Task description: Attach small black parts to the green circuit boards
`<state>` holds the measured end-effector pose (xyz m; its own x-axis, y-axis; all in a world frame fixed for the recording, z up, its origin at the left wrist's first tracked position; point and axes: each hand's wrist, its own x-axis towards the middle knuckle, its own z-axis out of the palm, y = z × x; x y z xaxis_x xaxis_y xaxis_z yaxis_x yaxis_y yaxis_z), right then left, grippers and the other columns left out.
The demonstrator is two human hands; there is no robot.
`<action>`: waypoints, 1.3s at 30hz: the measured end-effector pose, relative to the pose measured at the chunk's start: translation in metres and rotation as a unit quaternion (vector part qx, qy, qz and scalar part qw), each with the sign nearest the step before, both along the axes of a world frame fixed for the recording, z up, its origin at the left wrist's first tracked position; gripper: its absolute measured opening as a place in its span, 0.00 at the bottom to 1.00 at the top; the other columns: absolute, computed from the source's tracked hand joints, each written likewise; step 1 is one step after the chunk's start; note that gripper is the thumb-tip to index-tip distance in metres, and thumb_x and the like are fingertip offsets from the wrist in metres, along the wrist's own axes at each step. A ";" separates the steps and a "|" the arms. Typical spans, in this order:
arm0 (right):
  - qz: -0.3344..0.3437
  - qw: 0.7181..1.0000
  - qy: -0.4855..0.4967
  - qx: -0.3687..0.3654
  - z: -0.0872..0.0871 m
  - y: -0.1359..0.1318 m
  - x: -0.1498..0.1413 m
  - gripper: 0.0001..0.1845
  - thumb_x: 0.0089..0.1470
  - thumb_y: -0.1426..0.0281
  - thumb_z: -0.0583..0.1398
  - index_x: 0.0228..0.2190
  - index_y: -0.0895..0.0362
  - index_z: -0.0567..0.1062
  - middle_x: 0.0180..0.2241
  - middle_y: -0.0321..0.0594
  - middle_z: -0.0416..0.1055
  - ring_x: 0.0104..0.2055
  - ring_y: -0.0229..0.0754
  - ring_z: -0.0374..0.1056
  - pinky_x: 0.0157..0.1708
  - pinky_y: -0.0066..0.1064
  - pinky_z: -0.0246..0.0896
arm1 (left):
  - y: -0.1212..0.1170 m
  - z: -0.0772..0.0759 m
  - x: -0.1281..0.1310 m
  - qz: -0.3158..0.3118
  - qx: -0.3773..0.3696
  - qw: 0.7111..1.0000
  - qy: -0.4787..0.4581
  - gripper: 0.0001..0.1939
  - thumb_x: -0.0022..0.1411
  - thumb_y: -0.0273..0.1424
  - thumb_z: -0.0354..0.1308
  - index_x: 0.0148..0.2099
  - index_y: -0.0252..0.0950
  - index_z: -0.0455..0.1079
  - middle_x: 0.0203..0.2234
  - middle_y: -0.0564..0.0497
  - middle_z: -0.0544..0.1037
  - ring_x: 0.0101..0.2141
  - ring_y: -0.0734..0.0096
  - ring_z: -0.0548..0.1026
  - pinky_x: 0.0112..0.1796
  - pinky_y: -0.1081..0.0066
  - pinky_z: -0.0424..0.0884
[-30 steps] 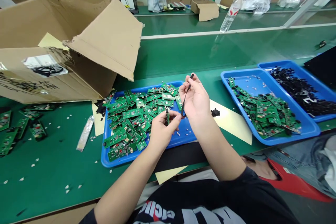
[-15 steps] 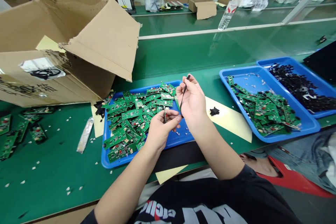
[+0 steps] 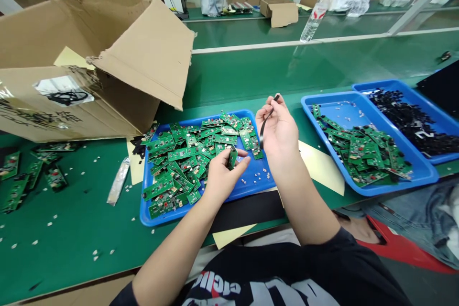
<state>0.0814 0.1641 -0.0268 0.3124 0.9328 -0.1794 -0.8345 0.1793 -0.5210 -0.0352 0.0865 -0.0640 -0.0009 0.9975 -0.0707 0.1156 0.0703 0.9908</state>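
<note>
My left hand (image 3: 223,174) is closed on a small green circuit board (image 3: 232,157), held up above the blue tray (image 3: 146,215) in front of me. That tray carries a heap of similar circuit boards (image 3: 182,154) and some small white bits (image 3: 255,177). To the right, my right hand (image 3: 279,126) pinches a thin black strip (image 3: 264,126), which curves down across the palm. The two hands are apart. Part of the held board is hidden behind my left fingers.
A big open cardboard box (image 3: 139,52) stands at the left behind the tray. Loose boards (image 3: 34,172) lie left. On the right are a blue tray with boards (image 3: 426,174) and another with black parts (image 3: 398,114). A water bottle (image 3: 315,14) stands at the back.
My right hand has moved right and slightly up with the black strip, away from my left hand. The board in my left hand has turned, showing more of its green face.
</note>
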 end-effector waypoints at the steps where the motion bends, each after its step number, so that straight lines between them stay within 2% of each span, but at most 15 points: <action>1: 0.015 1.000 0.015 -0.015 -0.001 -0.001 -0.002 0.09 0.51 0.82 0.56 0.27 0.56 0.68 0.26 0.29 0.69 0.23 0.25 0.62 0.27 0.18 0.64 | 0.000 0.000 0.001 -0.001 0.002 1.000 -0.021 0.09 0.49 0.34 0.64 0.32 0.35 0.73 0.20 0.55 0.73 0.21 0.78 0.69 0.23 0.76 0.65; 5: 0.051 0.995 0.048 -0.071 -0.005 -0.005 -0.014 0.10 0.53 0.82 0.55 0.26 0.56 0.68 0.25 0.30 0.69 0.22 0.26 0.63 0.25 0.18 0.65 | -0.003 0.000 0.005 -0.018 -0.034 0.990 -0.139 0.13 0.45 0.34 0.67 0.32 0.34 0.72 0.23 0.54 0.75 0.22 0.76 0.71 0.21 0.77 0.65; 9: 0.062 0.996 0.031 -0.062 -0.009 -0.006 -0.023 0.09 0.53 0.81 0.55 0.27 0.55 0.67 0.25 0.30 0.68 0.22 0.25 0.62 0.25 0.18 0.66 | -0.003 0.001 0.008 0.005 -0.064 0.973 -0.220 0.15 0.42 0.33 0.70 0.31 0.33 0.70 0.20 0.55 0.74 0.21 0.77 0.72 0.22 0.78 0.67; 17: 0.076 0.996 0.028 -0.044 -0.015 -0.005 -0.026 0.08 0.51 0.80 0.56 0.27 0.55 0.67 0.25 0.28 0.69 0.22 0.25 0.63 0.27 0.18 0.66 | -0.002 0.003 0.005 0.013 -0.071 0.964 -0.257 0.12 0.43 0.32 0.69 0.30 0.33 0.71 0.18 0.56 0.74 0.20 0.80 0.71 0.24 0.78 0.66; 24: 0.067 0.995 0.054 -0.059 -0.011 -0.001 -0.017 0.09 0.52 0.82 0.55 0.27 0.56 0.67 0.25 0.29 0.69 0.21 0.24 0.62 0.25 0.16 0.65 | -0.005 0.002 0.004 0.011 -0.030 0.984 -0.173 0.09 0.46 0.32 0.67 0.27 0.33 0.72 0.17 0.55 0.75 0.20 0.78 0.71 0.25 0.77 0.68; 31: -0.020 0.997 0.031 -0.067 -0.002 0.014 0.024 0.12 0.53 0.84 0.52 0.26 0.56 0.67 0.23 0.28 0.68 0.20 0.24 0.61 0.22 0.15 0.63 | -0.005 0.004 0.001 -0.023 -0.036 0.990 -0.132 0.10 0.50 0.35 0.64 0.26 0.33 0.70 0.20 0.52 0.75 0.21 0.76 0.72 0.24 0.75 0.69; 34: -0.017 0.999 -0.005 -0.031 -0.001 0.014 0.037 0.11 0.54 0.82 0.53 0.26 0.56 0.68 0.24 0.29 0.69 0.20 0.23 0.61 0.23 0.14 0.62 | -0.001 -0.002 -0.002 -0.035 -0.061 0.997 -0.038 0.11 0.53 0.38 0.61 0.31 0.34 0.70 0.20 0.53 0.75 0.20 0.74 0.71 0.25 0.71 0.70; 35: -0.001 0.999 -0.029 -0.016 -0.002 0.013 0.040 0.10 0.53 0.81 0.54 0.27 0.56 0.69 0.25 0.29 0.70 0.21 0.23 0.62 0.24 0.15 0.62 | 0.000 -0.005 -0.003 -0.033 -0.060 0.998 0.014 0.12 0.52 0.38 0.62 0.34 0.34 0.70 0.23 0.51 0.76 0.22 0.71 0.73 0.28 0.69 0.71; 37: 0.036 0.995 -0.091 0.020 -0.005 0.009 0.042 0.07 0.52 0.79 0.57 0.28 0.56 0.71 0.27 0.31 0.72 0.21 0.24 0.62 0.24 0.16 0.62 | 0.003 -0.009 -0.006 -0.017 -0.041 0.994 0.103 0.20 0.48 0.39 0.65 0.42 0.35 0.70 0.34 0.47 0.78 0.35 0.61 0.77 0.38 0.63 0.72; 39: 0.071 0.984 -0.156 0.057 -0.010 0.003 0.042 0.04 0.49 0.76 0.60 0.29 0.55 0.73 0.28 0.32 0.74 0.21 0.25 0.62 0.23 0.18 0.61 | 0.004 -0.011 -0.007 0.002 -0.017 0.992 0.128 0.28 0.45 0.40 0.68 0.48 0.37 0.68 0.47 0.44 0.75 0.49 0.54 0.72 0.47 0.60 0.69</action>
